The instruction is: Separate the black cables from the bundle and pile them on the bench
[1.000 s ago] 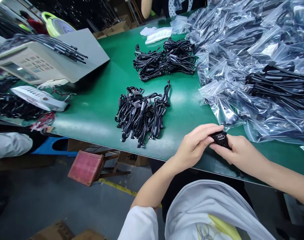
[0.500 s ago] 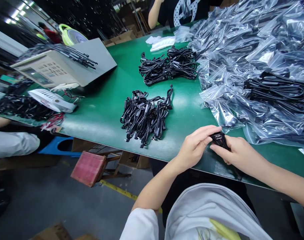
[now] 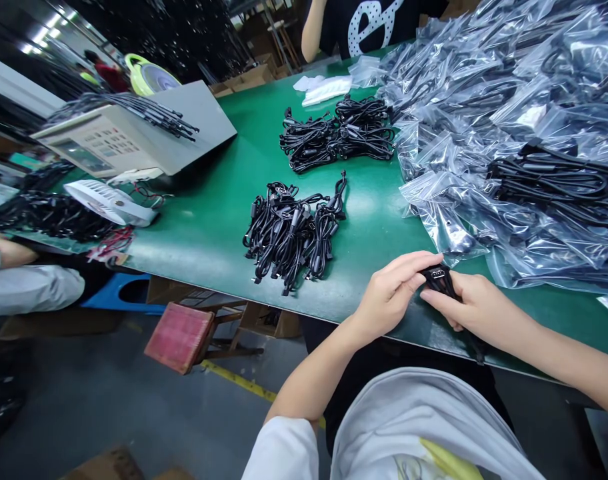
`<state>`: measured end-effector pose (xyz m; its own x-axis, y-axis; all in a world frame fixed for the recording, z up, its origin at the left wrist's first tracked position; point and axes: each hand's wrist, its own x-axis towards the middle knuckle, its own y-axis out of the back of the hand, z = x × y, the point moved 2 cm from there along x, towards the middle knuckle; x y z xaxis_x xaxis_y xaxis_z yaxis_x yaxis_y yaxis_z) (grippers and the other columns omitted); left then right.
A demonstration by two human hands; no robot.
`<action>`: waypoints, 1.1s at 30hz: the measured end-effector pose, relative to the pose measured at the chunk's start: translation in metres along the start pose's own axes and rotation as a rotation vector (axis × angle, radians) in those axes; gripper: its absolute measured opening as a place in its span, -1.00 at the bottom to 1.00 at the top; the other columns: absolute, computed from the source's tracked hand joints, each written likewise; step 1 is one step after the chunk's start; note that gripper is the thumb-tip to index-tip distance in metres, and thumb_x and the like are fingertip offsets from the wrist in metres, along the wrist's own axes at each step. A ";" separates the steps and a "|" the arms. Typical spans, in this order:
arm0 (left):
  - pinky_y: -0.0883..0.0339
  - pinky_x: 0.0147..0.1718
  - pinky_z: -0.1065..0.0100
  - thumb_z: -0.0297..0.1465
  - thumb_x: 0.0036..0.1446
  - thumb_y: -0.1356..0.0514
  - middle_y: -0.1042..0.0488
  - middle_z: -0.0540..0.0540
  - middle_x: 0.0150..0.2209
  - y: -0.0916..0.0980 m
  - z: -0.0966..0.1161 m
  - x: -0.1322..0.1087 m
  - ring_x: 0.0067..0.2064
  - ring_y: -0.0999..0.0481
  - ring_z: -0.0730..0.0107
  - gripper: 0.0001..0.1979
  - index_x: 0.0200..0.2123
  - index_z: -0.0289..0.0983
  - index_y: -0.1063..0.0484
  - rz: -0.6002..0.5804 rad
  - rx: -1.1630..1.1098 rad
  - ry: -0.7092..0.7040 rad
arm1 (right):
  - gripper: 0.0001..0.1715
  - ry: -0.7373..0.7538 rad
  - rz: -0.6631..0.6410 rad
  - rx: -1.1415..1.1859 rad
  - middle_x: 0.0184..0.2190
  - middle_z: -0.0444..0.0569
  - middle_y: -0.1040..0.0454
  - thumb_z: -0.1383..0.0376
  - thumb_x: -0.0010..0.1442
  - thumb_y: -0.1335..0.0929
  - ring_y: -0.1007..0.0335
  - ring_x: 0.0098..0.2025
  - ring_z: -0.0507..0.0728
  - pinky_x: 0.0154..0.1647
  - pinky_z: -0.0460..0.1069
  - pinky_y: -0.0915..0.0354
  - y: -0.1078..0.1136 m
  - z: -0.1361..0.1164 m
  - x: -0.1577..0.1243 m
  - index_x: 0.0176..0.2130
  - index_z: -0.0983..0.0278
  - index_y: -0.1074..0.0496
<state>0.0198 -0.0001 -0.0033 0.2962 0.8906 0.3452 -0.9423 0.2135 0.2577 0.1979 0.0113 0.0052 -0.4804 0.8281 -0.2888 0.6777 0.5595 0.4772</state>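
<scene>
Between my two hands, over the front edge of the green table, is a bundled black cable point(image 3: 440, 277) with a metal-rimmed connector facing up. My left hand point(image 3: 391, 293) closes on its connector end from the left. From the right, my right hand point(image 3: 477, 303) wraps round the bundle, thumb laid across it. A stretch of the cable hangs below my right hand at the edge. To the left lies a loose pile of coiled black cables point(image 3: 294, 233). Bagged cables point(image 3: 449, 220) in clear plastic lie just beyond my right hand.
More coiled cables point(image 3: 337, 133) lie farther back on the green table point(image 3: 204, 227). White bags point(image 3: 327, 90) sit behind them. A beige test device point(image 3: 184, 127) and a white fan point(image 3: 109, 202) stand at the left. Co-workers sit across and at far left. A red stool point(image 3: 179, 337) stands below.
Both hands keep their hold on the cable, almost still. The view has shifted slightly. At far left, a co-worker's hand has come further into sight.
</scene>
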 end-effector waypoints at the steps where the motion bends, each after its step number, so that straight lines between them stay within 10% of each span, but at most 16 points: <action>1: -0.38 0.29 0.11 -0.30 0.46 -0.08 -0.58 -0.20 0.19 0.000 0.000 0.000 0.26 -0.52 0.18 -0.64 0.18 -0.22 -0.53 0.000 0.000 0.008 | -0.54 -0.008 -0.011 0.024 -0.70 -0.18 -0.40 -0.04 0.29 -0.30 -0.33 -0.62 0.10 -0.51 0.01 -0.18 0.000 0.000 0.000 -0.52 0.13 -0.27; 10: -0.52 0.01 0.26 -0.15 0.37 -0.21 -0.49 -0.21 0.15 -0.006 -0.001 -0.002 0.06 -0.57 0.28 -0.55 0.22 -0.19 -0.34 0.100 -0.294 0.309 | -0.54 0.025 0.080 0.539 -0.62 -0.21 -0.41 -0.08 0.35 -0.38 -0.42 -0.51 0.08 -0.37 -0.02 -0.36 0.010 -0.003 0.006 -0.39 0.19 -0.42; 15: -0.42 -0.23 0.41 -0.12 0.19 -0.38 -0.51 -0.03 -0.24 -0.024 0.005 -0.012 -0.27 -0.50 0.48 -0.56 -0.03 -0.26 -0.39 -0.117 -0.318 0.506 | -0.89 0.016 0.351 1.020 -0.35 -0.16 -0.54 0.21 0.40 -0.38 -0.51 -0.31 0.05 -0.14 -0.03 -0.49 0.030 -0.007 0.014 -0.18 0.19 -0.46; 33: -0.46 -0.25 0.42 -0.10 0.27 -0.31 -0.57 -0.05 -0.30 -0.033 0.010 -0.015 -0.33 -0.53 0.49 -0.66 -0.14 -0.28 -0.52 0.016 -0.112 0.355 | -0.76 0.008 0.304 1.224 -0.44 -0.21 -0.28 0.34 0.48 -0.28 -0.23 -0.43 -0.02 0.06 0.02 -0.48 0.043 -0.016 0.001 -0.21 0.25 -0.50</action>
<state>0.0478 -0.0245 -0.0081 0.2277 0.9737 0.0091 -0.9633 0.2239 0.1478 0.2176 0.0362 0.0391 -0.2153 0.9307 -0.2958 0.8301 0.0149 -0.5574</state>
